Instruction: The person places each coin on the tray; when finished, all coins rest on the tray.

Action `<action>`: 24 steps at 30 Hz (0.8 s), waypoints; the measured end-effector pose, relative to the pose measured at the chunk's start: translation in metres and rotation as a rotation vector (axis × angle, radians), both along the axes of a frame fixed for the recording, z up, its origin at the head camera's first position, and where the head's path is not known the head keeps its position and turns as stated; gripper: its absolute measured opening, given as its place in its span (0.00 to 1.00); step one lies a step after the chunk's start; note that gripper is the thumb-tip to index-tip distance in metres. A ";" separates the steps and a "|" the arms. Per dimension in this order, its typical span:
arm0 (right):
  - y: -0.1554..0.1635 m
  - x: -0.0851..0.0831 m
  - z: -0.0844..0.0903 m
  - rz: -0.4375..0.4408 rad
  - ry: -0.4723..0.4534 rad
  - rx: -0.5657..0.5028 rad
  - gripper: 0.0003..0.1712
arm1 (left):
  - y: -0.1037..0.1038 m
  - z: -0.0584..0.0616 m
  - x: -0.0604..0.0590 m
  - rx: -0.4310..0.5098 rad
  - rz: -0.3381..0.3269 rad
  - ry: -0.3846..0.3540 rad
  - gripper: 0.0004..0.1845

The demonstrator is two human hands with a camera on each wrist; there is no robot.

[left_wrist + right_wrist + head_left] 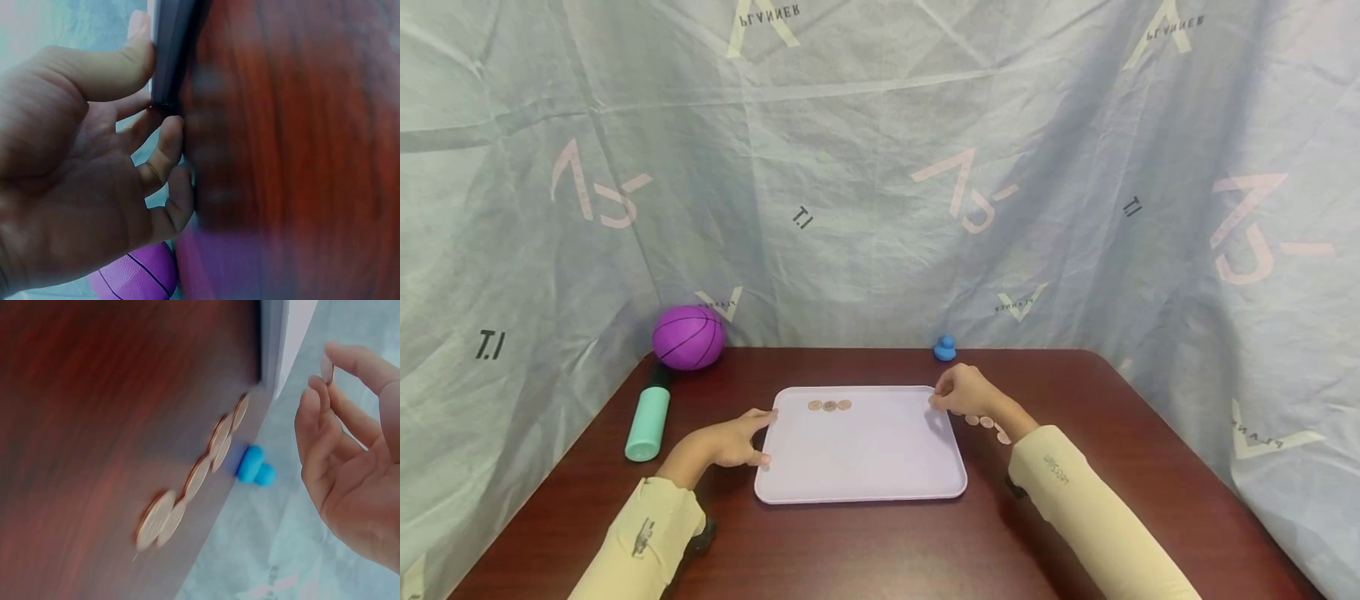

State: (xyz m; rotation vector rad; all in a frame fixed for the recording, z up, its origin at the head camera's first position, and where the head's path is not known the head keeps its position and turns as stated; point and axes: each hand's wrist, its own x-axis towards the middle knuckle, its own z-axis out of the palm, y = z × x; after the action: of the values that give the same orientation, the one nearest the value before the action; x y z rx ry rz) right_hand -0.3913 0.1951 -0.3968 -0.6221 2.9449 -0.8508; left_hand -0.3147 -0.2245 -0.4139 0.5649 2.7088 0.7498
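Observation:
A pale tray lies on the table, with three copper-coloured coins in a row near its far left corner. My left hand holds the tray's left edge, thumb and fingers apart along the rim. In the left wrist view the thumb bends at the tray's side and the lower fingers curl near the tabletop. Above the tray's far right corner, my right hand pinches a coin between thumb and fingertips. More coins lie on the table right of the tray, some overlapping.
A blue rubber duck stands at the table's back edge. At the back left are a purple ball and a mint-green bottle with a dark top, lying on its side. Grey printed cloth hangs behind the table.

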 end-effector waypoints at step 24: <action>-0.082 -0.016 -0.007 0.153 0.007 0.142 0.04 | 0.000 -0.002 0.001 -0.002 0.014 -0.012 0.46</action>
State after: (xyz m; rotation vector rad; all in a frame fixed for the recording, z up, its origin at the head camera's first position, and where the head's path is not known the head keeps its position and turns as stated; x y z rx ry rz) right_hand -0.4077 0.1130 -0.4042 -0.8285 2.8843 -0.6219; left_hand -0.3136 -0.2240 -0.4155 0.5400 2.7047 0.7519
